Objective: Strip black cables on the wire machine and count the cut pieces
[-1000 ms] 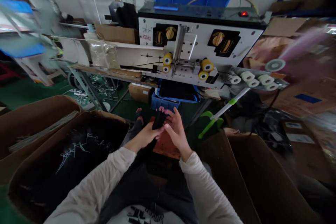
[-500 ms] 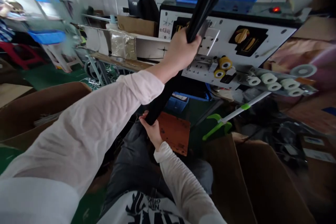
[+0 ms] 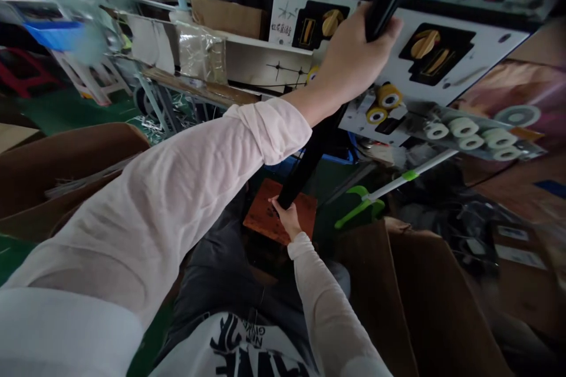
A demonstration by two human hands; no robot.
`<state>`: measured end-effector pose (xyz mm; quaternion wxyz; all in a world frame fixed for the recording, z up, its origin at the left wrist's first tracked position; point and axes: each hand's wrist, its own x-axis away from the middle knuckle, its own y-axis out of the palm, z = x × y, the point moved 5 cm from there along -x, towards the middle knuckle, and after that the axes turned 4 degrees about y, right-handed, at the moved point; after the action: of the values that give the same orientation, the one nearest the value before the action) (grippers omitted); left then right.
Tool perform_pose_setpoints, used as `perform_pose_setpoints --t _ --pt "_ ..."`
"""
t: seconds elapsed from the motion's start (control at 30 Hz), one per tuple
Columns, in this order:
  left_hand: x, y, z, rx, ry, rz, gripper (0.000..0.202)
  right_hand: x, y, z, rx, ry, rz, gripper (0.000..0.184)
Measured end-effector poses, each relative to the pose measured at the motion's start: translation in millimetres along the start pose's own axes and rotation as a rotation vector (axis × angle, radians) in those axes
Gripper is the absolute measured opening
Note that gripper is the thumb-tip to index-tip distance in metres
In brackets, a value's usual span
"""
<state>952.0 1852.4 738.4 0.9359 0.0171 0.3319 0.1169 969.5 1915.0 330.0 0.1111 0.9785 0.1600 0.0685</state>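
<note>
A long bundle of black cables (image 3: 316,156) runs diagonally upward across my view. My left hand (image 3: 351,62) is raised high, closed around its upper part in front of the machine's white panel. My right hand (image 3: 287,217) is low, gripping the bundle's lower end just above a rust-orange stained board (image 3: 265,212) near my lap. The bundle's top end goes past the upper frame edge and is hidden. My raised forearm and sleeve hide much of the left side.
A white-panelled machine (image 3: 442,53) with yellow rollers (image 3: 388,96) and white rollers (image 3: 462,127) stands ahead. Cardboard boxes stand on the left (image 3: 66,156) and right (image 3: 424,300). A green-and-white long-handled tool (image 3: 398,184) leans at right. A shelf (image 3: 265,62) runs behind.
My left hand has risen up and to the right with the bundle, drawing it out long. The hands were close together a second ago. My right hand stays low on the lower end.
</note>
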Motion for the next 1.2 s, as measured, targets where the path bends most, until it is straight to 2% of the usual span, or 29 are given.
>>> perform_pose_setpoints --t 0.17,0.3,0.43,0.53,0.67,0.77,0.83,0.93,1.1,1.2 --pt "6 -2.8 -11 -0.026 0.130 -0.074 0.013 -7 -26 13 -0.008 0.005 0.115 0.038" --pt "13 -13.6 -4 -0.010 0.190 -0.131 0.009 -12 -36 10 0.036 -0.017 0.101 0.036" --pt "27 -29.3 -3 0.034 0.168 -0.131 0.006 -16 -39 11 0.111 -0.031 0.069 0.034" --pt "39 -43.3 -17 0.050 0.095 -0.083 0.007 -17 -41 17 0.163 -0.032 0.076 0.036" --pt "48 -63.8 -36 0.078 -0.021 0.042 0.005 -16 -45 19 0.227 -0.031 0.075 0.037" --pt "48 -77.5 -31 0.129 0.002 0.116 0.011 -19 -47 15 0.263 -0.035 0.062 0.035" --pt "50 -85.0 -24 0.150 0.027 0.133 0.017 -23 -49 14 0.276 -0.047 0.077 0.035" --pt "58 -94.3 -17 0.154 0.077 0.122 0.013 -29 -51 21 0.294 -0.066 0.128 0.036" --pt "77 -112.1 -30 0.084 0.005 0.192 0.015 -37 -61 43 0.339 -0.050 0.192 0.036" --pt "83 -122.4 -30 0.076 0.003 0.227 0.014 -40 -67 49 0.347 -0.040 0.206 0.035"
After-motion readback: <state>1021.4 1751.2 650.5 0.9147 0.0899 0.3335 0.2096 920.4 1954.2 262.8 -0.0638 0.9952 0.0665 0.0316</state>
